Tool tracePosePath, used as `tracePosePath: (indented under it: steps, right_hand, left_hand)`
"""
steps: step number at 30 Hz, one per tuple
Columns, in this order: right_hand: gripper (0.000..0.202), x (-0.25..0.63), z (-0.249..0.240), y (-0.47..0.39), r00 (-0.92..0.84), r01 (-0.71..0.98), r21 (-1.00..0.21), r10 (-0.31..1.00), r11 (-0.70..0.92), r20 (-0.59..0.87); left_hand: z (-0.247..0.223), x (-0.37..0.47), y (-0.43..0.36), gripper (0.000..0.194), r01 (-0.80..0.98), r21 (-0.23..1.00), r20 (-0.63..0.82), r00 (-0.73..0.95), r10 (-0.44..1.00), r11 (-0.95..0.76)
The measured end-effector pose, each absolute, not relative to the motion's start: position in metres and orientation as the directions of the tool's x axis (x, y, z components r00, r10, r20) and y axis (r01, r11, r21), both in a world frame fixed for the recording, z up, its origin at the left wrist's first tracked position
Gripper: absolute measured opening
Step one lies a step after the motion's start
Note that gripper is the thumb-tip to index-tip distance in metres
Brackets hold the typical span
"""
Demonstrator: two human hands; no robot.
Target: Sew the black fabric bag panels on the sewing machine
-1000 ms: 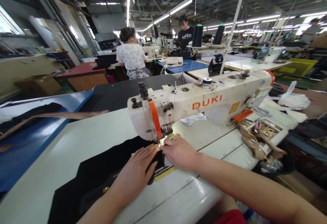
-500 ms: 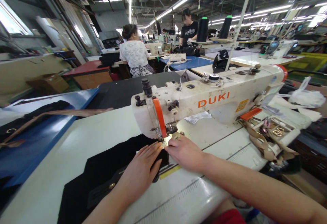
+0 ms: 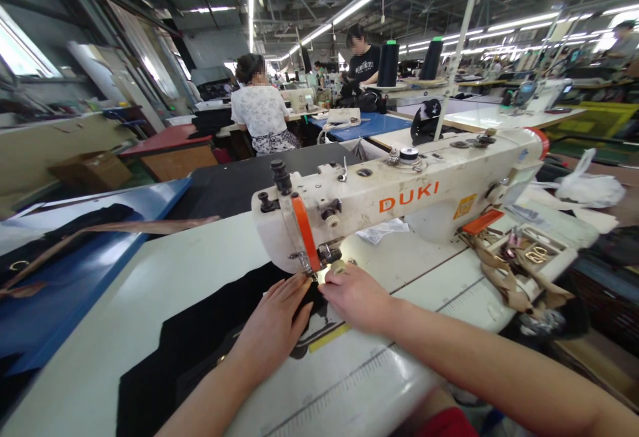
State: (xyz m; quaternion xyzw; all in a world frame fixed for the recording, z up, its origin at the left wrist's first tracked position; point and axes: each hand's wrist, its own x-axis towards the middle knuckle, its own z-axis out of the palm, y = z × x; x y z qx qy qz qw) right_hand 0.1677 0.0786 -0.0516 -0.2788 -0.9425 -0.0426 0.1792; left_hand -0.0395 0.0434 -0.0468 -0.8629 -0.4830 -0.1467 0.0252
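Observation:
A white sewing machine (image 3: 409, 194) with orange DUKI lettering stands across the table. A piece of black fabric (image 3: 200, 324) runs under its needle area from the left. My left hand (image 3: 274, 320) lies flat on this fabric, fingers stretched toward the presser foot (image 3: 314, 276). On the other side of the foot is my right hand (image 3: 357, 294), its fingers curled and pressed together close to the needle; what they pinch is hidden. A small brass fitting (image 3: 222, 359) on the fabric shows beside my left wrist.
A tray (image 3: 544, 251) with metal rings and tan straps (image 3: 504, 284) sits at the right. A ruler strip (image 3: 339, 390) runs along the table's front. At the left is a blue table (image 3: 120, 271). Two people work at tables beyond; black thread cones (image 3: 388, 64) stand behind the machine.
The view has shifted slightly. Both hands stay beside the needle. The fabric between them has moved a little, and more of the metal plate shows by my left thumb.

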Motion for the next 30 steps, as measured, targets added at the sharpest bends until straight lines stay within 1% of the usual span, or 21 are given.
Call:
tracePosePath:
  steps: [4, 7, 11, 14, 16, 18, 19, 20, 21, 22, 24, 25, 27, 29, 30]
  right_hand:
    - [0.015, 0.169, -0.050, 0.078, -0.764, 0.551, -0.035, 0.521, 0.834, 0.381]
    - [0.017, 0.172, -0.049, 0.074, -0.745, 0.549, -0.051, 0.516, 0.834, 0.423]
    - [0.016, 0.176, -0.047, 0.067, -0.706, 0.497, -0.108, 0.474, 0.861, 0.526]
    - [0.017, 0.177, -0.048, 0.064, -0.694, 0.445, -0.154, 0.449, 0.882, 0.563]
    - [0.018, 0.177, -0.048, 0.062, -0.699, 0.418, -0.160, 0.429, 0.894, 0.573]
    - [0.018, 0.177, -0.048, 0.060, -0.699, 0.392, -0.160, 0.406, 0.906, 0.588]
    - [0.019, 0.177, -0.048, 0.060, -0.694, 0.381, -0.164, 0.399, 0.910, 0.599]
    - [0.019, 0.178, -0.048, 0.058, -0.687, 0.373, -0.173, 0.397, 0.912, 0.608]
    - [0.020, 0.179, -0.047, 0.057, -0.678, 0.368, -0.185, 0.399, 0.911, 0.617]
    - [0.020, 0.179, -0.047, 0.056, -0.670, 0.363, -0.198, 0.403, 0.910, 0.624]
    - [0.020, 0.179, -0.047, 0.054, -0.658, 0.349, -0.227, 0.410, 0.909, 0.631]
    - [0.020, 0.178, -0.047, 0.053, -0.656, 0.337, -0.239, 0.410, 0.910, 0.634]
    - [0.021, 0.175, -0.048, 0.052, -0.655, 0.314, -0.259, 0.406, 0.913, 0.638]
    - [0.023, 0.172, -0.050, 0.052, -0.660, 0.302, -0.276, 0.409, 0.913, 0.631]
    - [0.023, 0.172, -0.052, 0.053, -0.663, 0.302, -0.284, 0.415, 0.910, 0.623]
  left_hand:
    - [-0.049, -0.040, 0.050, 0.041, 0.843, 0.079, 0.280, 0.494, 0.823, -0.532]
    - [-0.048, -0.041, 0.046, 0.042, 0.852, 0.072, 0.262, 0.486, 0.834, -0.519]
    - [-0.046, -0.049, 0.018, 0.042, 0.864, 0.062, 0.242, 0.473, 0.847, -0.500]
    - [-0.037, -0.055, -0.011, 0.046, 0.856, 0.021, 0.229, 0.499, 0.836, -0.517]
    - [-0.028, -0.060, -0.029, 0.052, 0.880, -0.019, 0.296, 0.458, 0.838, -0.475]
    - [-0.020, -0.070, -0.047, 0.063, 0.935, -0.026, 0.426, 0.330, 0.842, -0.353]
    - [-0.020, -0.078, -0.057, 0.068, 0.957, -0.020, 0.465, 0.266, 0.844, -0.290]
    - [-0.021, -0.088, -0.067, 0.073, 0.966, -0.022, 0.466, 0.237, 0.852, -0.257]
    - [-0.024, -0.099, -0.077, 0.079, 0.964, -0.035, 0.437, 0.251, 0.864, -0.262]
    - [-0.029, -0.110, -0.085, 0.083, 0.950, -0.061, 0.368, 0.307, 0.878, -0.307]
    - [-0.037, -0.128, -0.092, 0.082, 0.914, -0.092, 0.211, 0.405, 0.890, -0.394]
    - [-0.038, -0.134, -0.089, 0.078, 0.912, -0.094, 0.145, 0.410, 0.901, -0.400]
    - [-0.033, -0.139, -0.070, 0.063, 0.939, -0.092, 0.064, 0.337, 0.939, -0.330]
    - [-0.021, -0.138, -0.036, 0.052, 0.957, -0.088, 0.056, 0.282, 0.958, -0.277]
    - [-0.014, -0.137, -0.017, 0.048, 0.962, -0.093, 0.084, 0.265, 0.961, -0.257]
